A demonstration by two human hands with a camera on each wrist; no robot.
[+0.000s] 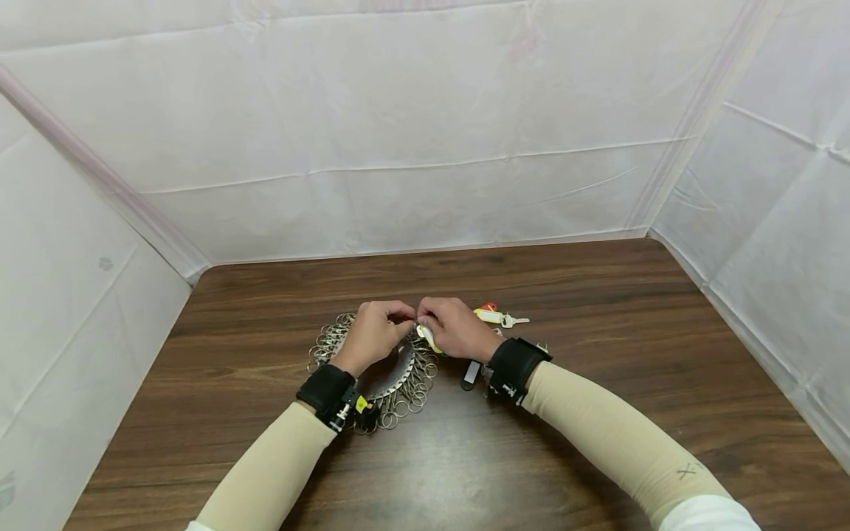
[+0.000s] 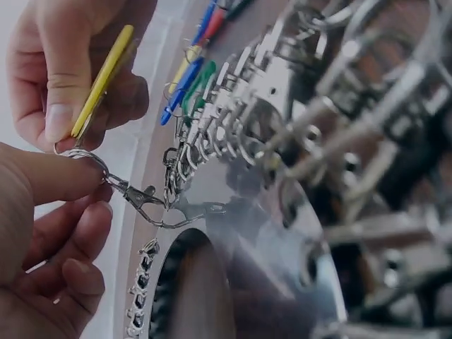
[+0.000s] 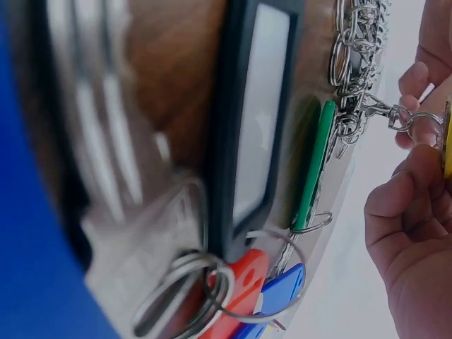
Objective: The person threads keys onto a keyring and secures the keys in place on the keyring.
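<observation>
Item: small silver split key ring [image 2: 83,155], thin steel wire, hung by a little swivel snap clip [image 2: 138,196] from the rim of the round polished-metal key-ring rack [image 2: 233,233]. The rack lies flat on the dark brown wooden table [image 1: 598,413], and the ring sits at its far edge, between my two hands.

Handling, as I judge it: light, stiff and springy; the smooth wire is likely to slip, and the coils want prying apart with a nail. Best taken by a fingertip pinch across its flat. The clip link swivels, so the ring will turn unless steadied.

My left hand [image 1: 373,335]: fingers curled, thumb and forefinger pinching the ring just beside the rack's rim, the other fingers tucked under.

My right hand [image 1: 455,329]: closed on a flat yellow plastic key tag [image 2: 103,79], held between thumb and fingers, its lower end meeting the ring.

On the rack: many more steel rings and clips around the rim; some carry blue, green and red tags [image 2: 189,78].

Right of the rack, on the table: a black-framed tag with a clear window [image 3: 258,120], a green tag [image 3: 315,164], a red tag [image 3: 236,289] and a blue tag [image 3: 282,286] on loose rings. Further beyond, a yellow tag with a silver key [image 1: 501,318].
</observation>
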